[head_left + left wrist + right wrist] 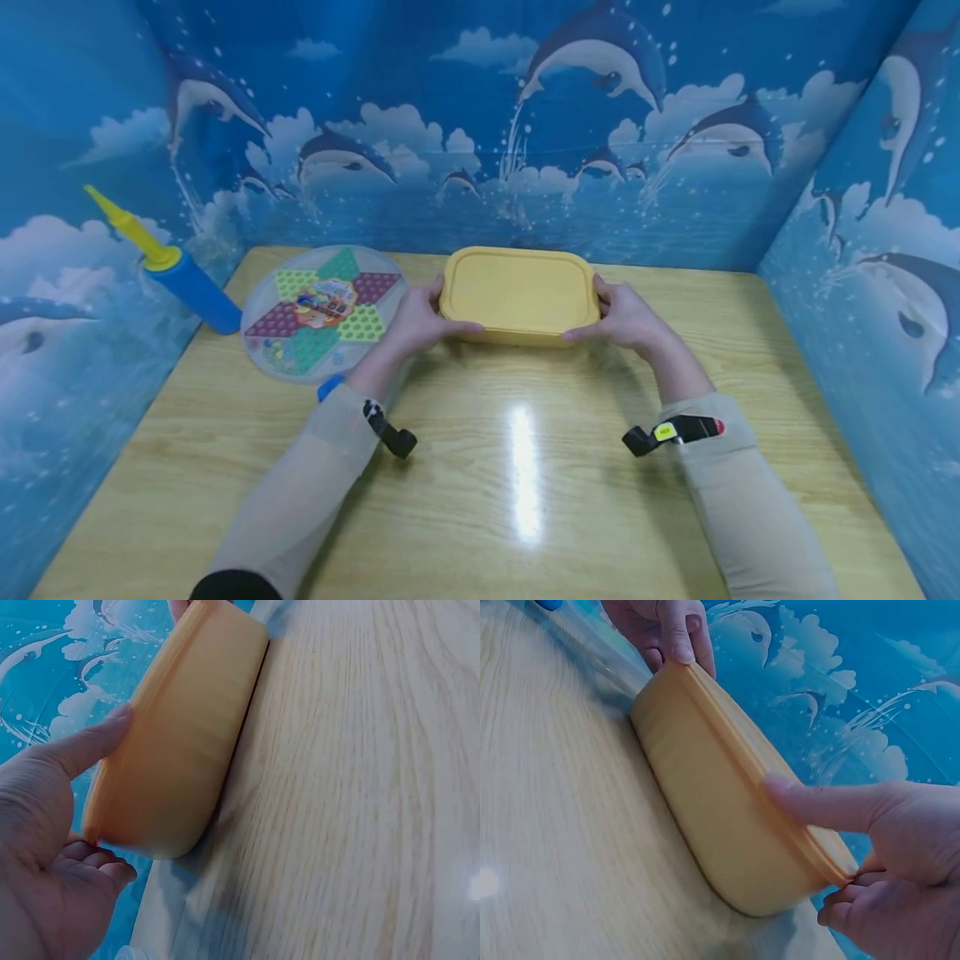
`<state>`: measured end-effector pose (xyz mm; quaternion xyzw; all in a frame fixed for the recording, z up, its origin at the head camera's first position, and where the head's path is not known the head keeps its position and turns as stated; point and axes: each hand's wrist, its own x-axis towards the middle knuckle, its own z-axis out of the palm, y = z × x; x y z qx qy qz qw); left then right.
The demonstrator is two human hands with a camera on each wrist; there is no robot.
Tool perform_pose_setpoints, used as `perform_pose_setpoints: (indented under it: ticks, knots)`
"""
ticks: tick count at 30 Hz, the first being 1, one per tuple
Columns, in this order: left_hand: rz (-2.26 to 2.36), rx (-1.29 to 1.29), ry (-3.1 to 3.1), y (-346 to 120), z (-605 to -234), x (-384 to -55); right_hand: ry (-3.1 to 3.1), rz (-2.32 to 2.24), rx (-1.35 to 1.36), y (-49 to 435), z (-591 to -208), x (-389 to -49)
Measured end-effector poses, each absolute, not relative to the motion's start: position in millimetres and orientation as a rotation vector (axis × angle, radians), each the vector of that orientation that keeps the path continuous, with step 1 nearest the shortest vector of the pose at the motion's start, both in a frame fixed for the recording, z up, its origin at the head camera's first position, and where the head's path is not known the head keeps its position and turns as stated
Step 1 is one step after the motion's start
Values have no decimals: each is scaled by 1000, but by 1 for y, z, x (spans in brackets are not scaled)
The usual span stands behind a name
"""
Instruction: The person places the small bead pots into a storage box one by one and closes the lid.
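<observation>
A yellow rectangular box with a rounded, lidded top is at the back middle of the wooden table. My left hand grips its left end, the thumb on the front rim and the other fingers curled under the rim at the side. At the opposite end, my right hand holds the rim the same way, as the right wrist view shows with the thumb along the lid edge. Both wrist views show the box's smooth side wall. Whether its base touches the table or hangs just above is hard to tell.
Left of the box lies a round Chinese checkers board with colored triangles, partly behind my left forearm. A blue hand pump with a yellow nozzle stands tilted at the table's left edge. Dolphin-printed backdrops enclose the wooden table.
</observation>
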<state>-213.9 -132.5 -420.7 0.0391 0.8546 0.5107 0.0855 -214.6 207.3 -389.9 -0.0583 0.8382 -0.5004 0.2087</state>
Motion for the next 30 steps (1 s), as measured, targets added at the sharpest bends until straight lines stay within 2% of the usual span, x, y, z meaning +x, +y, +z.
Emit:
perform_pose_setpoints:
  ticks: [9, 19, 24, 30]
  knots:
    - [1414, 172, 2594, -137, -420, -206, 2418, -1306, -206, 214, -392, -211]
    - [928, 489, 2855, -148, -407, -201, 2708, -813, -550, 224, -387, -206]
    - [658, 572, 2870, -144, -412, -199, 2686, -689, -552, 227, -398, -203]
    - [613, 587, 2858, -137, -412, -197, 2700, -648, -554, 230, -400, -198]
